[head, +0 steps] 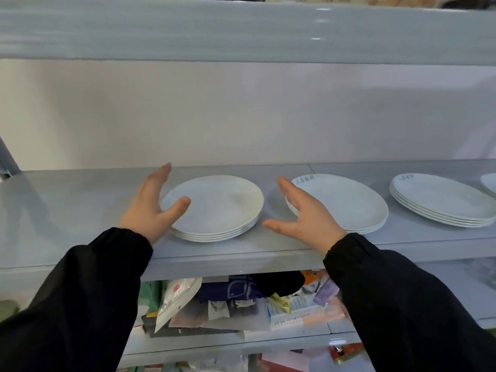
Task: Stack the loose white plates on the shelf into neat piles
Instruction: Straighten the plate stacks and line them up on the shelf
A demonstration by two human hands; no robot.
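Note:
Three piles of white plates stand on the grey shelf [67,210]. The left pile [222,208] lies between my two hands. My left hand [153,208] is open at its left rim, the thumb resting over the edge. My right hand [306,216] is open in the gap right of that pile, fingers spread, in front of the left rim of the middle pile [349,202], which carries small printed characters at its back rim. The right pile [442,200] stands further right, apart from both hands. Neither hand holds a plate.
Another white plate's edge [489,183] shows at the far right. The upper shelf [241,30] hangs low overhead. The lower shelf holds mixed packets and bags [241,304]. A pale wall closes the back.

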